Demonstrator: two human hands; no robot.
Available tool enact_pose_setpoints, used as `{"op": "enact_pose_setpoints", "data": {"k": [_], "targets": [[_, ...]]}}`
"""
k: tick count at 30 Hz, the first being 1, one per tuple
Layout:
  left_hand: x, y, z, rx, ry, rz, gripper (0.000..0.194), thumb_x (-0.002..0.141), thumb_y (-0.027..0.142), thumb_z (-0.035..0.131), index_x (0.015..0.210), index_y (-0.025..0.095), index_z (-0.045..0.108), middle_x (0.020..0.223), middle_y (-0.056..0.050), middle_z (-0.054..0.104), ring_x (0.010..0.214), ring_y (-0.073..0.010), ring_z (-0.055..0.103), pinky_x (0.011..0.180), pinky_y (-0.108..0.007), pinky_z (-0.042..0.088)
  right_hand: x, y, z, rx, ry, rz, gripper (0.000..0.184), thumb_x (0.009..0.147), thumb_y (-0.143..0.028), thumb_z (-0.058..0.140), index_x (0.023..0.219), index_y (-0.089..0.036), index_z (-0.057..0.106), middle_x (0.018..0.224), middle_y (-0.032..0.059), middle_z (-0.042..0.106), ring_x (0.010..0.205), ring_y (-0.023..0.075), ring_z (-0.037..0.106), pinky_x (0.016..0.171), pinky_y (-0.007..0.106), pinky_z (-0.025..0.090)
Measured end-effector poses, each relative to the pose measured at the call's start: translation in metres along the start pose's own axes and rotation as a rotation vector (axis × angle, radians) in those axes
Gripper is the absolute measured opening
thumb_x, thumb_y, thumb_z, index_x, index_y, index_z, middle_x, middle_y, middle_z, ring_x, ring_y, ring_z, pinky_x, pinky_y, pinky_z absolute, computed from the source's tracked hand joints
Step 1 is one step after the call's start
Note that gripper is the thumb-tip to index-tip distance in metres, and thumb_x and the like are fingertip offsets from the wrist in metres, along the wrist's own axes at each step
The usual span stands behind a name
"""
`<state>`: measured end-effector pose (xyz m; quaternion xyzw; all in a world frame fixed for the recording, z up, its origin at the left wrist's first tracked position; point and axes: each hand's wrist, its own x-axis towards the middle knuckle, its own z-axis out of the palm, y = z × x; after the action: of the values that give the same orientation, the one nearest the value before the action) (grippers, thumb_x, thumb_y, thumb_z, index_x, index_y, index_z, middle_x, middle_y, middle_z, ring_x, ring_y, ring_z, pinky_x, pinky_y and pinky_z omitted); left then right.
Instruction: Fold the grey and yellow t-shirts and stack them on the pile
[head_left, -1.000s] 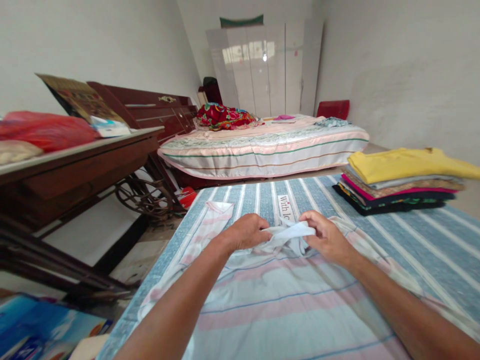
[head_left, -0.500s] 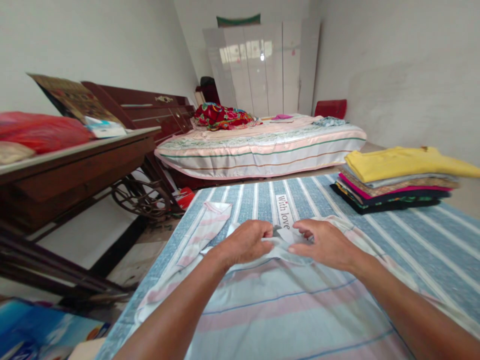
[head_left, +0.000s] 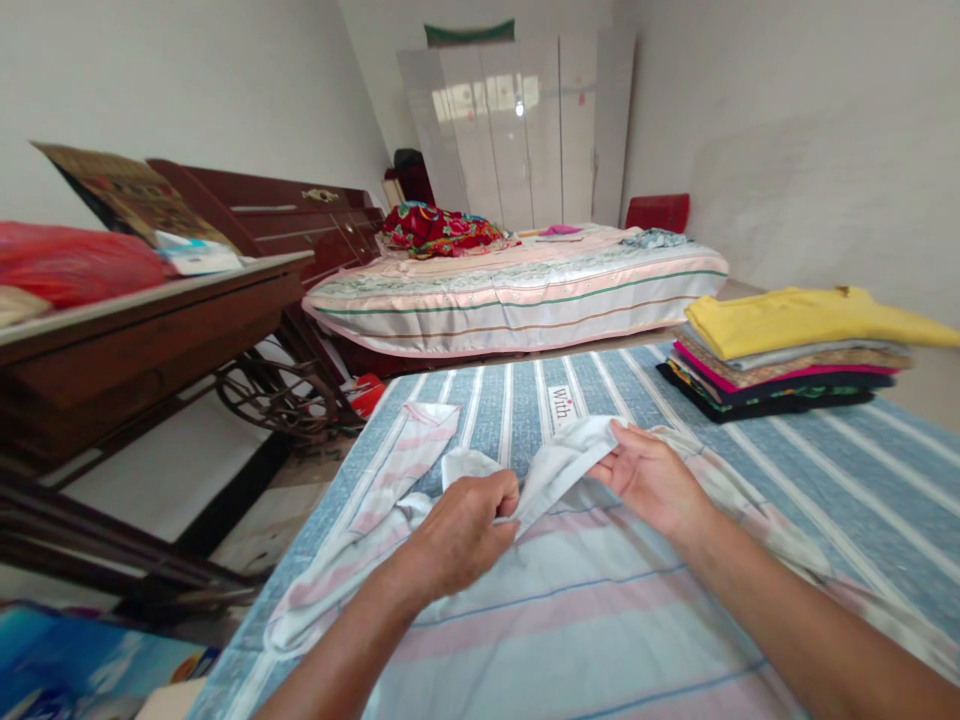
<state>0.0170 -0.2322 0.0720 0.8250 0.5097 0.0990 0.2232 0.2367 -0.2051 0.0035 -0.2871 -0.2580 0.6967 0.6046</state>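
Observation:
A pale blue and pink striped shirt (head_left: 570,610) lies spread on the blue-and-white striped bed cover (head_left: 487,400), one sleeve reaching out to the far left. Its collar band is lifted off the bed between my two hands. My left hand (head_left: 472,525) is closed on the collar's left part, thumb against curled fingers. Higher up and to the right, my right hand (head_left: 649,475) pinches the other end of the collar between thumb and fingers. The collar slants upward from left to right. Part of the printed lettering on the cover is hidden behind it.
A stack of folded clothes (head_left: 787,350), a yellow one on top, sits at the right of the bed. On the left stands a wooden table (head_left: 210,310) carrying a red plastic bag (head_left: 82,265). Beyond is a second bed (head_left: 517,300) before a white wardrobe (head_left: 502,140).
My hands have moved apart, the left toward me and the right slightly outward. The collar between them has been raised and stretched out, now covering part of the lettering.

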Motion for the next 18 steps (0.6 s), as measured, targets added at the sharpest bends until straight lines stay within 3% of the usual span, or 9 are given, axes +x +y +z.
{"op": "enact_pose_setpoints", "data": {"k": [3, 7, 9, 12, 16, 18], "targets": [[-0.002, -0.006, 0.0, -0.138, 0.03, -0.081, 0.014, 0.066, 0.019, 0.054, 0.065, 0.02, 0.04, 0.06, 0.007, 0.044, 0.058, -0.01, 0.041, 0.054, -0.022, 0.028, 0.0, 0.005, 0.003, 0.115, -0.02, -0.082, 0.007, 0.074, -0.023, 0.065, 0.08, -0.022, 0.061, 0.086, 0.0015, 0.069, 0.086, 0.0188, 0.064, 0.08, 0.035, 0.053], [0.001, -0.009, -0.004, -0.39, -0.145, -0.087, 0.026, 0.069, 0.034, 0.06, 0.088, 0.018, 0.051, 0.062, 0.007, 0.046, 0.056, -0.01, 0.041, 0.05, -0.021, 0.029, -0.001, 0.007, 0.003, 0.156, -0.069, -0.111, 0.008, 0.074, -0.017, 0.063, 0.079, -0.022, 0.061, 0.087, 0.0001, 0.069, 0.089, 0.0155, 0.063, 0.086, 0.032, 0.051], [0.002, -0.01, -0.004, -0.44, -0.219, -0.085, 0.03, 0.071, 0.045, 0.058, 0.079, 0.016, 0.054, 0.06, 0.006, 0.043, 0.056, -0.0096, 0.04, 0.049, -0.02, 0.028, 0.0, 0.007, 0.001, 0.141, -0.09, -0.123, 0.009, 0.072, -0.015, 0.064, 0.077, -0.022, 0.06, 0.087, 0.0003, 0.069, 0.091, 0.0154, 0.063, 0.087, 0.032, 0.05], [0.002, -0.011, -0.003, -0.493, -0.238, -0.096, 0.042, 0.076, 0.056, 0.05, 0.063, 0.016, 0.049, 0.057, 0.004, 0.039, 0.052, -0.0082, 0.036, 0.046, -0.02, 0.026, 0.001, 0.008, -0.001, 0.117, -0.09, -0.128, 0.009, 0.071, -0.014, 0.065, 0.072, -0.021, 0.058, 0.086, 0.0001, 0.069, 0.092, 0.0158, 0.063, 0.088, 0.033, 0.05], [0.006, -0.01, -0.009, -0.506, -0.256, -0.049, 0.043, 0.077, 0.056, 0.051, 0.066, 0.015, 0.052, 0.056, 0.005, 0.038, 0.051, -0.0074, 0.034, 0.045, -0.019, 0.024, 0.005, 0.01, -0.007, 0.096, -0.039, -0.091, 0.016, 0.067, -0.015, 0.07, 0.072, -0.021, 0.056, 0.083, -0.0002, 0.069, 0.087, 0.0163, 0.065, 0.084, 0.033, 0.051], [0.01, -0.006, -0.016, -0.47, -0.259, -0.013, 0.04, 0.075, 0.053, 0.054, 0.066, 0.014, 0.055, 0.056, 0.005, 0.038, 0.051, -0.0072, 0.034, 0.045, -0.019, 0.024, 0.007, 0.008, -0.011, -0.012, 0.017, -0.057, 0.018, 0.067, -0.019, 0.071, 0.074, -0.02, 0.055, 0.079, 0.002, 0.069, 0.076, 0.0172, 0.066, 0.073, 0.032, 0.054]]}}
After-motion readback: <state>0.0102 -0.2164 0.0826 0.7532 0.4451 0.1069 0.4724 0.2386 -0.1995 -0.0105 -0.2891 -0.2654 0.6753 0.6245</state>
